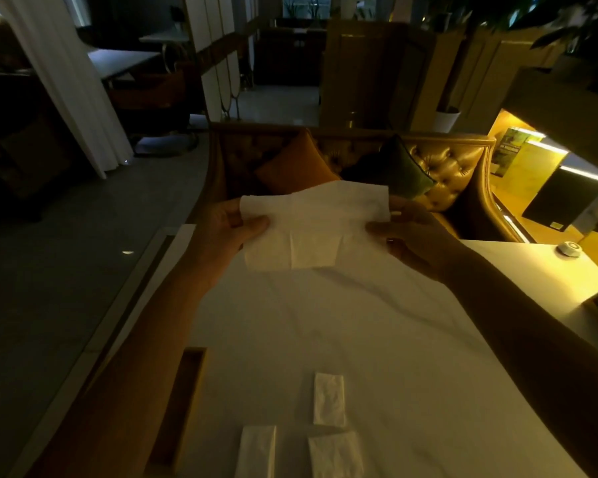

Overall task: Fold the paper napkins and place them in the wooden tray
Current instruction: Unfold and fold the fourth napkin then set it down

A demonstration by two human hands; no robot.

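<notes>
An unfolded white paper napkin [311, 225] is held up in the air over the far part of the table. My left hand [235, 229] pinches its left edge between thumb and fingers. My right hand [404, 232] pinches its right edge. Three folded napkins lie on the white tablecloth near me: one upright strip [329, 399], one at the lower left [258, 451], one at the lower right [335, 455]. The wooden tray [183, 405] sits at the table's left edge, partly hidden by my left forearm.
The table [377, 322] is covered with a white cloth. A small round white device [569, 249] rests at its far right corner. A tufted golden sofa [449, 167] with cushions stands just beyond the table. Grey floor lies to the left.
</notes>
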